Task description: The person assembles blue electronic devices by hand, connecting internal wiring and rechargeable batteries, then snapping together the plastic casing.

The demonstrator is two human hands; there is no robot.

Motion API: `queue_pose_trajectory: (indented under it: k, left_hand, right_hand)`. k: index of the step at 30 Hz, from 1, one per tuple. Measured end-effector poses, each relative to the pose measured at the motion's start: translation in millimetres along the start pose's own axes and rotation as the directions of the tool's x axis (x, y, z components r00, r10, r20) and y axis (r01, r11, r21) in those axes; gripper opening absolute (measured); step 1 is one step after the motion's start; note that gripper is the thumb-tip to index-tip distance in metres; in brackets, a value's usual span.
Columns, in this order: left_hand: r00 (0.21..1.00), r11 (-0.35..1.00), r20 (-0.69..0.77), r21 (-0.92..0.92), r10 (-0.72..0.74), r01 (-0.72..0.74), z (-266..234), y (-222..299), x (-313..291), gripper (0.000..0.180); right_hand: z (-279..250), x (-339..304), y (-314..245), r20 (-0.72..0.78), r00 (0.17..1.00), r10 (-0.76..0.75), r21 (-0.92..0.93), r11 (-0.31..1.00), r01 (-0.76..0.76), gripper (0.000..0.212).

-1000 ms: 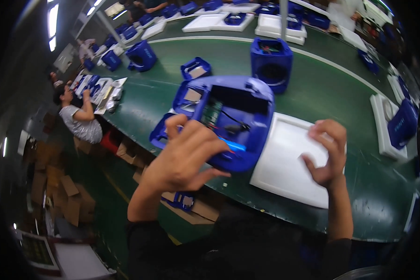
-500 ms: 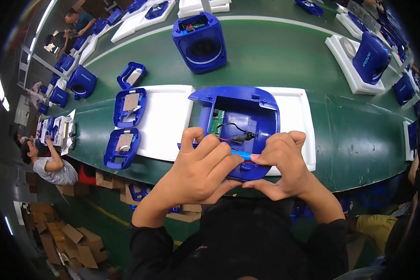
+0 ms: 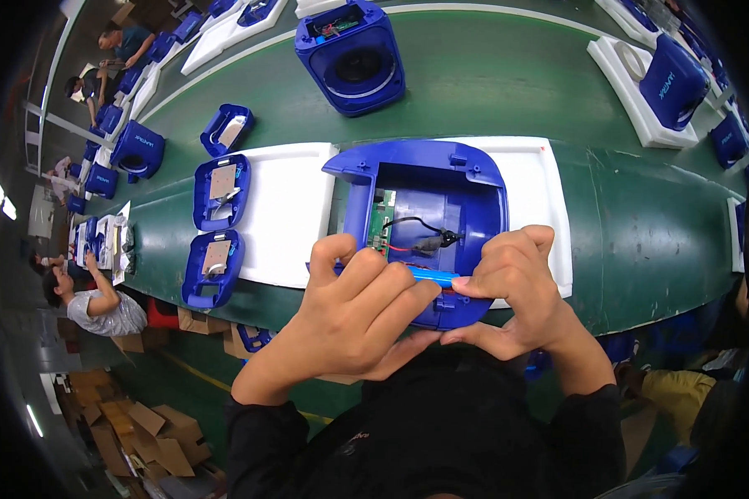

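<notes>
An open blue plastic speaker housing point(image 3: 493, 200) lies in front of me, across a white foam pad point(image 3: 287, 208). A bright blue cylindrical battery point(image 3: 441, 278) runs along the inside of its near wall. My left hand point(image 3: 349, 312) is closed on that wall, fingertips on the battery and thumb below. From the other side my right hand point(image 3: 520, 291) pinches the same wall, one digit pressing the battery's right end and another underneath. Inside the housing are a green circuit board point(image 3: 381, 220) and black and red wires leading to a dark connector point(image 3: 448, 239). My hands hide part of the near wall.
Three smaller blue covers with tan plates, one of them a near cover point(image 3: 210, 270), sit at the left. A blue speaker body point(image 3: 354, 71) stands beyond the housing. Another blue unit point(image 3: 674, 87) rests on foam at the far right. Other people sit along the bench at left.
The view has shifted slightly. More of the battery shows between my hands, and the right hand's contact on it sits a little further right. Both hands keep their grip.
</notes>
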State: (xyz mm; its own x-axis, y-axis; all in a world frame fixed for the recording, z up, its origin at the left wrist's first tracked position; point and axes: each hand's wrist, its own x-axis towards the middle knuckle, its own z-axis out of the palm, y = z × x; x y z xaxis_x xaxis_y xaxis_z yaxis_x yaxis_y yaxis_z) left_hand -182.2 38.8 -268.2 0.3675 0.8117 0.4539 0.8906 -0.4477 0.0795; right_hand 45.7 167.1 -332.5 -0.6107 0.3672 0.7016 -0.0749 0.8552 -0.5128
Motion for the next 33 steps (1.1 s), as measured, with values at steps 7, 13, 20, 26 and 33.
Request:
queue_pose_trajectory:
  k: [7,13,20,26,33]
  left_hand:
    - [1.0,1.0,-0.003,-0.02,-0.004,0.004,-2.6,-1.3,1.2,0.048]
    - [0.999,0.999,0.002,-0.017,-0.033,0.033,-0.8,5.6,2.9,0.046]
    - [0.999,0.999,0.016,-0.033,-0.043,0.043,0.5,6.8,3.5,0.045]
    - [0.999,0.999,0.006,-0.029,-0.043,0.043,-0.8,7.6,2.5,0.046]
    - [0.999,1.0,0.041,0.014,0.007,-0.007,0.0,14.0,-13.7,0.046]
  right_hand:
    - [-9.1,2.7,3.2,0.094,0.993,-0.076,-0.008,0.997,0.077,0.055]
    - [-12.1,-0.5,3.0,0.114,0.991,-0.075,0.013,0.997,0.074,0.051]
    - [-9.9,-2.5,-1.8,0.099,0.994,-0.047,-0.002,0.999,0.048,0.049]
    - [-13.3,4.4,-2.8,0.126,0.991,-0.044,0.0,0.999,0.044,0.051]
    - [-4.9,-15.7,0.0,0.063,0.987,-0.146,-0.038,0.988,0.149,0.045]
